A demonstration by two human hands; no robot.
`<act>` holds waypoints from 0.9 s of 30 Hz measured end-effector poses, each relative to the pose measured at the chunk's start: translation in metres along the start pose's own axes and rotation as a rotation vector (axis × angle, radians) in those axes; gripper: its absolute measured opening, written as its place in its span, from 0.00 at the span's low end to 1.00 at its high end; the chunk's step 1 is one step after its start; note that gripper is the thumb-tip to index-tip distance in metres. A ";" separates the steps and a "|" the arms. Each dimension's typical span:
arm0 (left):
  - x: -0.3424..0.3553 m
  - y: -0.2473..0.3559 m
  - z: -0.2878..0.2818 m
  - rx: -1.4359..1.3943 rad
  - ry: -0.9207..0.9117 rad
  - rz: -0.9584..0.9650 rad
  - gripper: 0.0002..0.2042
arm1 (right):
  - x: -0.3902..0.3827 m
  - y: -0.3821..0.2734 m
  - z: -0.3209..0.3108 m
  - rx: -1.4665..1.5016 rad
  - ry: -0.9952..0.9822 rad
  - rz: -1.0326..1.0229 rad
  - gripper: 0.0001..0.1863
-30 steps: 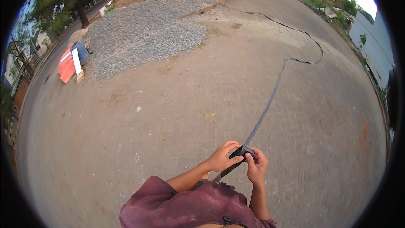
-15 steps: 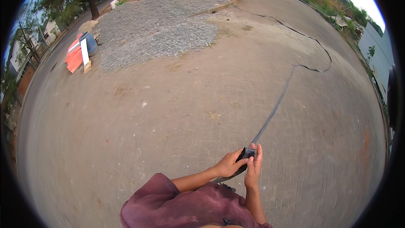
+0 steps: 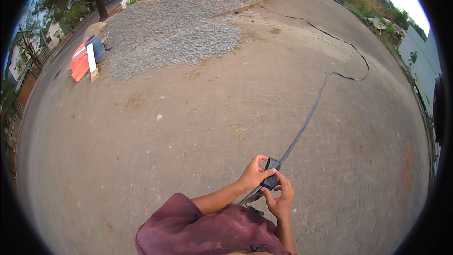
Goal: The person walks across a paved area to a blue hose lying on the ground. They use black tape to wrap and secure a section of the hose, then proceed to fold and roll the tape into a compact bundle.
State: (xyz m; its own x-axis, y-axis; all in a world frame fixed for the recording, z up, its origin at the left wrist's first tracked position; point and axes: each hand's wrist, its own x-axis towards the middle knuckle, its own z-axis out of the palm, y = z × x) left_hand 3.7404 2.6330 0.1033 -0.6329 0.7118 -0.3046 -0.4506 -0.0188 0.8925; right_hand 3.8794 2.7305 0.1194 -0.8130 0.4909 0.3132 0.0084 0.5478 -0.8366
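Note:
A small black bundle [image 3: 270, 179], which looks like a flat plastic strip folded or wound on itself, is held in front of my body. My left hand [image 3: 253, 175] grips it from the left, thumb across its face and fingers behind its far edge. From the right and below, my right hand [image 3: 281, 199] pinches its side and lower corner between thumb and fingers. A long flat grey-black strip [image 3: 307, 119] runs from the bundle away over the ground, curving at the far right. Another stretch of strip passes under my left wrist toward my maroon shirt.
Brick paving [image 3: 188, 123] stretches all around me. A spread of grey gravel [image 3: 174, 33] lies ahead to the left. Beside it stand a blue barrel [image 3: 98, 48], an orange-red sheet [image 3: 79, 66] and a white board [image 3: 91, 56]. A pale wall [image 3: 417, 54] is at the far right.
The bundle has turned more upright and shifted slightly left between my hands. My right hand's fingers, stretched up before, now bend around its lower right side.

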 end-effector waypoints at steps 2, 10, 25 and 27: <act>0.006 -0.006 -0.003 -0.098 0.016 -0.029 0.30 | 0.002 -0.007 0.002 -0.097 0.013 -0.045 0.26; 0.020 0.000 -0.031 0.243 -0.184 -0.169 0.24 | 0.019 0.002 0.000 -0.040 0.118 -0.029 0.14; 0.022 0.012 -0.047 0.044 -0.400 -0.019 0.16 | 0.050 -0.016 0.025 -0.041 0.268 0.016 0.26; 0.029 0.021 -0.050 0.014 -0.394 -0.049 0.16 | 0.051 -0.015 0.020 -0.212 0.181 -0.100 0.25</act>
State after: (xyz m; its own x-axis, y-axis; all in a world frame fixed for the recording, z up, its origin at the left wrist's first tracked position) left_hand 3.6808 2.6180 0.0961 -0.3196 0.9265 -0.1986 -0.4638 0.0298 0.8855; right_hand 3.8267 2.7336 0.1394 -0.6992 0.5297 0.4801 0.0706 0.7195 -0.6909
